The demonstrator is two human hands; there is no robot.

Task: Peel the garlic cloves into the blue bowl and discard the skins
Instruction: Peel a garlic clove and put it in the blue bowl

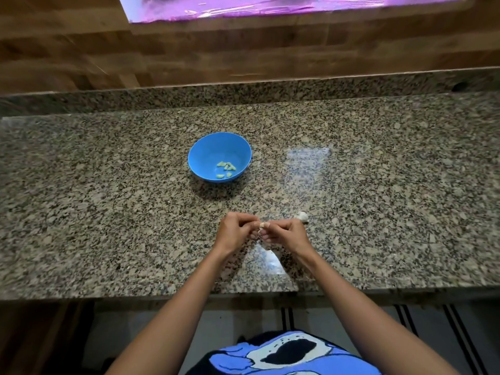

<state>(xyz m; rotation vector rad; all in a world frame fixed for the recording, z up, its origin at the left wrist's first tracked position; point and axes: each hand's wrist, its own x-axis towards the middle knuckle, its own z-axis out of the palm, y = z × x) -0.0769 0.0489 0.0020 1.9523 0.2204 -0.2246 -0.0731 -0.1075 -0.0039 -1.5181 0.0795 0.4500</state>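
both hands, left hand (234,230) and right hand (287,234), pinch one garlic clove (262,225) near the blue bowl (219,157).

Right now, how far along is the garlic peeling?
Done: several peeled cloves lie in the bowl. In hand: the left hand and right hand pinch one clove between them. Left: a whitish garlic piece lies on the counter; no skin disposal shows yet.

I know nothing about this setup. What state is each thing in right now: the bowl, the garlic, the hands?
blue bowl: upright on the counter, a few peeled cloves inside.
garlic clove: pinched between both hands; too small to tell how much skin is left.
left hand: fingers curled, pinching the clove.
right hand: fingers curled, pinching the clove.
whitish garlic piece: lying on the counter, untouched.
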